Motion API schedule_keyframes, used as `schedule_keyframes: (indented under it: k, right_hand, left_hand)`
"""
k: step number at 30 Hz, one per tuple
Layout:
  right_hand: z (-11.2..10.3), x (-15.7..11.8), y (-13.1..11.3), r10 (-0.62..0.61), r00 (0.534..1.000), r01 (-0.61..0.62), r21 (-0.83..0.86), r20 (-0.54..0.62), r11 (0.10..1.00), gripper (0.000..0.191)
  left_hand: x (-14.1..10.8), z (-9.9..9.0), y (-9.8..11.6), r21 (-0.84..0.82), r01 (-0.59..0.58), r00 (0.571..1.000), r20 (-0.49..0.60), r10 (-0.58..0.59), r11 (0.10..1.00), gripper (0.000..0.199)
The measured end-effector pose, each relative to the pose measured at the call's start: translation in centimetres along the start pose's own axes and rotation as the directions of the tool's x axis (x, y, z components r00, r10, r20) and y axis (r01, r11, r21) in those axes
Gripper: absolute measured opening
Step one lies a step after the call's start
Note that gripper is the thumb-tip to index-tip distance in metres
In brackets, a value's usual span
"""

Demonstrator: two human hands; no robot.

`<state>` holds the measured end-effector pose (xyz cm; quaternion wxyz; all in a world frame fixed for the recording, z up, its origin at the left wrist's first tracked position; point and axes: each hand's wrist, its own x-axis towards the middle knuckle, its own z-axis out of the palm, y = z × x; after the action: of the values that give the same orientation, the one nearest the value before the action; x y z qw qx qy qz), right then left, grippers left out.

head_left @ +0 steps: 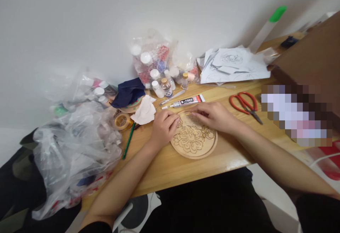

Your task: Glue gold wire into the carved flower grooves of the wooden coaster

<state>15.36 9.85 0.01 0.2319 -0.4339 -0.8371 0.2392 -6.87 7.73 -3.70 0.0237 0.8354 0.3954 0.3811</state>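
A round wooden board [196, 155] lies on the table before me, bearing a flower outline of gold wire [190, 138]. At its upper left edge is my left hand [165, 125], fingers closed together over the board; what they pinch, if anything, is too small to make out. My right hand [211, 114] reaches over the upper right edge with thumb and fingers pinched on what looks like a thin gold wire [188, 113]. Just behind the board is a tube of B-7000 glue [187, 101]. Red-handled pliers [245, 105] lie to the right.
Left of the board are a spool of gold wire [122, 121], a green pencil [129, 141], a crumpled tissue [144, 109] and plastic bags [79, 137]. Small bottles [166, 87] and drawn sheets [233, 64] stand or lie along the wall. A brown box [310, 63] is at right.
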Motion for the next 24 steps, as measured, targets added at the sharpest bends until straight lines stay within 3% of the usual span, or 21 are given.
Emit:
schedule_keyframes:
  k: [11, 19, 24]
  right_hand:
    - [0.2, -0.2, 0.2, -0.075, 0.997, 0.075, 0.006, 0.005, 0.997, 0.022]
    - [0.9, -0.5, -0.6, -0.066, 0.997, 0.055, -0.309, -0.027, 0.949, 0.033]
    - [1.1, -0.6, -0.7, -0.068, 0.998, 0.07, -0.323, 0.017, 0.944, 0.035]
  left_hand:
    - [-0.1, -0.2, 0.3, 0.096, -0.073, 0.997, 0.036, 0.07, 0.993, 0.018]
    - [-0.1, -0.3, 0.6, 0.16, -0.133, 0.991, 0.05, 0.127, 0.978, 0.017]
    - [0.0, -0.2, 0.6, 0.171, -0.146, 0.989, 0.041, 0.141, 0.974, 0.016]
